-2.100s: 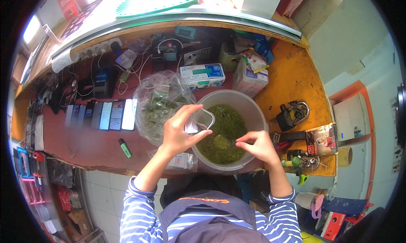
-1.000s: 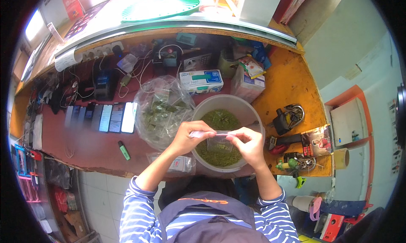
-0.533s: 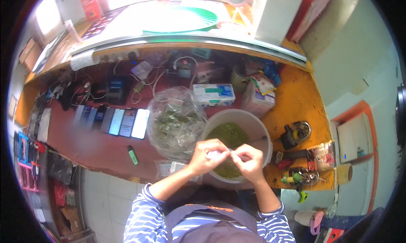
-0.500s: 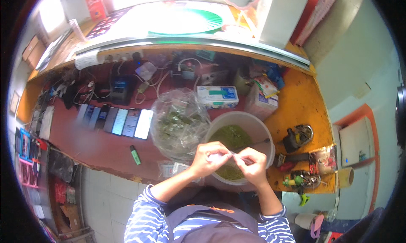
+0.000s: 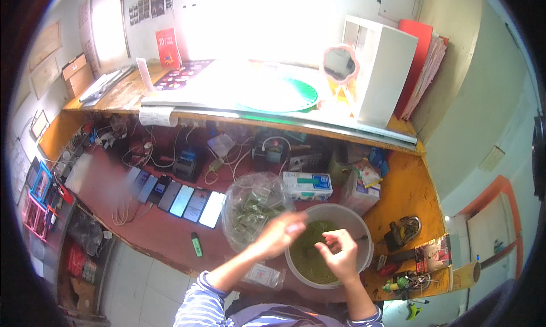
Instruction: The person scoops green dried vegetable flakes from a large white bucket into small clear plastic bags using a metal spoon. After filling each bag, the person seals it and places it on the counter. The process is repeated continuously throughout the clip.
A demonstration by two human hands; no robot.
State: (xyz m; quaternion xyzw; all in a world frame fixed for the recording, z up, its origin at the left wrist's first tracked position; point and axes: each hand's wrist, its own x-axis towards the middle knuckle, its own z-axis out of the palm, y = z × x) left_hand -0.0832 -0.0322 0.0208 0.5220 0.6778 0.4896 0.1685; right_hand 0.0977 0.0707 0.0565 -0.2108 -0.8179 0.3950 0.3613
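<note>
My right hand point(image 5: 342, 253) is over a white bucket point(image 5: 364, 261), its thumb and fingers curved and apart with nothing visible in them. Green crumbled leafy matter point(image 5: 313, 264) lies inside the bucket. My left hand point(image 5: 281, 234) is at the bucket's left rim, between it and a clear plastic bag point(image 5: 242, 199). Motion smears its fingers, so whether they hold anything cannot be made out. The bag contains several small clear packets with green contents. Below my left forearm a flat pack of clear plastic sachets point(image 5: 264, 274) lies on the table.
Several phones point(image 5: 196, 205) lie in a row on the dark red table, with a green highlighter point(image 5: 197, 244) in front. Behind the bucket stand a tissue box point(image 5: 307, 185) and a carton point(image 5: 361, 193). A padlock point(image 5: 402, 233) sits at right. Cables and a shelf edge point(image 5: 284, 119) run along the back.
My hands, fingertips together over the bucket around something small, have come apart. The left has moved toward the bag, and the right's fingers have spread. The view has tilted up.
</note>
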